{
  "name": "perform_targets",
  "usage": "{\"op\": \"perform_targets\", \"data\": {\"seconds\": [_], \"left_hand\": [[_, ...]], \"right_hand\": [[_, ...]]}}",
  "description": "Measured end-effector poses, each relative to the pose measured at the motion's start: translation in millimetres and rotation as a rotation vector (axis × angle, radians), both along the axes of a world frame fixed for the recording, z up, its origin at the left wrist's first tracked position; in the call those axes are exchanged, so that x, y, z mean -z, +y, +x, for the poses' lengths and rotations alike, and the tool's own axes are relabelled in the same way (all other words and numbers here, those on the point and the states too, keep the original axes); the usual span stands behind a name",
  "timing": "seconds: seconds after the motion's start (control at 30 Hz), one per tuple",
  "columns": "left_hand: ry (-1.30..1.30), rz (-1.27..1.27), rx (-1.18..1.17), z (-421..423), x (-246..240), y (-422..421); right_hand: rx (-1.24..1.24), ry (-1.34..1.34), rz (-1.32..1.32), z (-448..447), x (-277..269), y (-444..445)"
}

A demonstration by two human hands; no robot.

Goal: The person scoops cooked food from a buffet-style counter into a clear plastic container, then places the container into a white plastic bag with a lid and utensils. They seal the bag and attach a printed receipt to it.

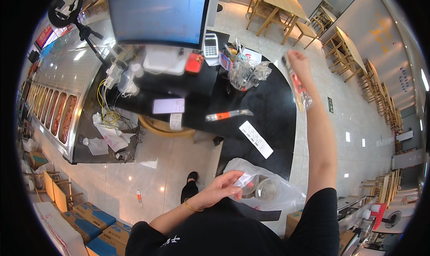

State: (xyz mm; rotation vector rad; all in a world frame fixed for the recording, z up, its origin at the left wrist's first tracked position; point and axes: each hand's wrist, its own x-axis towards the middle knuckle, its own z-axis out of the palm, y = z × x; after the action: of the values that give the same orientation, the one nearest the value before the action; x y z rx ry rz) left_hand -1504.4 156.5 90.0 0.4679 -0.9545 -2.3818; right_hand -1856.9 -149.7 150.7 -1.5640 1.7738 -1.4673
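Observation:
My left hand (225, 185) grips the gathered edge of a white translucent plastic bag (285, 195) at the near end of the black counter. Inside the bag's mouth sit round clear plastic containers (267, 189), partly covered by the film and my fingers. Raised beyond the counter's right side, my right hand (299, 64) is blurred and holds a plastic-wrapped cutlery packet (297, 84) with a red band. A similar wrapped packet (228, 115) with an orange band lies on the counter. Between it and the bag rests a white strip of printed labels (256, 139).
The black counter (275, 118) carries a monitor (158, 17), a card terminal (211, 46), a red box (194, 63), crumpled clear plastic packets (248, 73) and a phone (168, 105). Cables (109, 116) hang at left. Another wrapped packet (139, 198) lies on the floor near cardboard boxes (94, 215).

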Motion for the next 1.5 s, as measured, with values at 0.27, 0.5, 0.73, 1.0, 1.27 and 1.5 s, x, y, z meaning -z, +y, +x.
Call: {"op": "perform_targets", "data": {"seconds": [0.27, 0.5, 0.73, 1.0, 1.27, 1.5], "left_hand": [[-0.220, -0.209, -0.081, 12, 13, -40], [-0.633, -0.828, -0.433, -13, 17, -138], [-0.873, -1.579, -0.675, -89, 9, -246], [-1.089, -1.761, -0.588, -117, 25, -275], [-1.193, -1.843, -0.595, -101, 34, -289], [-1.290, -1.907, -0.425, -96, 36, -288]], "right_hand": [[-0.117, -0.469, 0.183, -9, 61, 3], [0.067, -0.579, 0.219, -5, 66, 3], [-0.163, -0.261, 0.294, 27, 68, -4], [0.075, 0.008, -0.162, 39, 51, -14], [0.131, -0.143, -0.357, 14, -60, 35], [-0.011, -0.090, -0.180, 33, -76, 146]]}}
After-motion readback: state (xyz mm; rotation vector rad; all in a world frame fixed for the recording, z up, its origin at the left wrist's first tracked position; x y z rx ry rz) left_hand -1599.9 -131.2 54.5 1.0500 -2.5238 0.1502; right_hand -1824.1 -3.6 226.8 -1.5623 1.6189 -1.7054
